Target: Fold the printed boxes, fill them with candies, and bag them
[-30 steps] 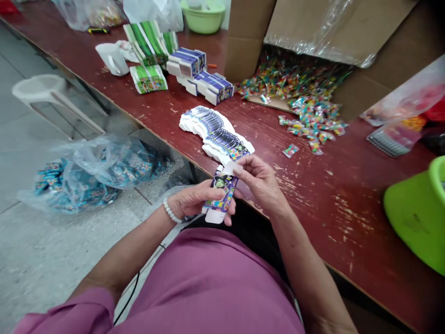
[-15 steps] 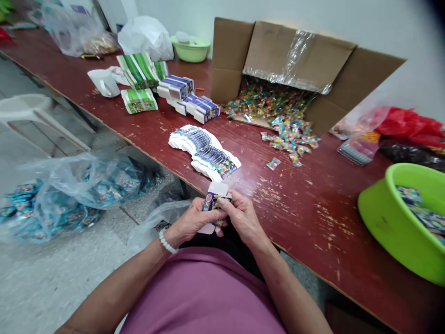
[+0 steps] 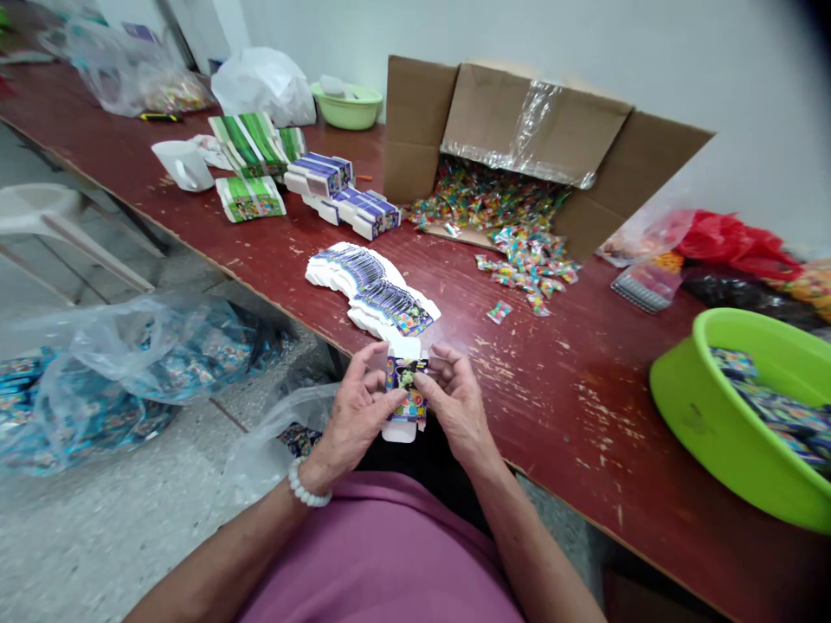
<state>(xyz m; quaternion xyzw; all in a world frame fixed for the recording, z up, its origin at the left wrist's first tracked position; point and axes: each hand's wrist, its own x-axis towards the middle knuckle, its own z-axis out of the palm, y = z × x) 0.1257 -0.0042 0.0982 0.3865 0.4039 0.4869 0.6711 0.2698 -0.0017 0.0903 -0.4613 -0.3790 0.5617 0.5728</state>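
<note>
- Left grip (image 3: 354,420) and right grip (image 3: 458,400) are half curled, thumbs on one small box (image 3: 406,381).
- It sits between them, white flaps (image 3: 399,431) out at both ends.

Left hand (image 3: 357,415) and right hand (image 3: 460,414) partly hide the small carton (image 3: 404,381). Green tub (image 3: 688,402) is cut off at right, white stool (image 3: 39,208) at left; print on packets (image 3: 772,407) illegibly small.

Your left hand (image 3: 357,411) and right hand (image 3: 460,400) hold a small printed carton (image 3: 406,387) between them at centre frame, its lower white flap (image 3: 400,432) extended. Fanned cartons (image 3: 371,284) lie just above on the red table (image 3: 551,389). Wrapped sweets (image 3: 529,253) front an open cardboard box (image 3: 536,117), upper right of centre. A green tub (image 3: 688,415) containing packets (image 3: 779,420) stands lower right.
</note>
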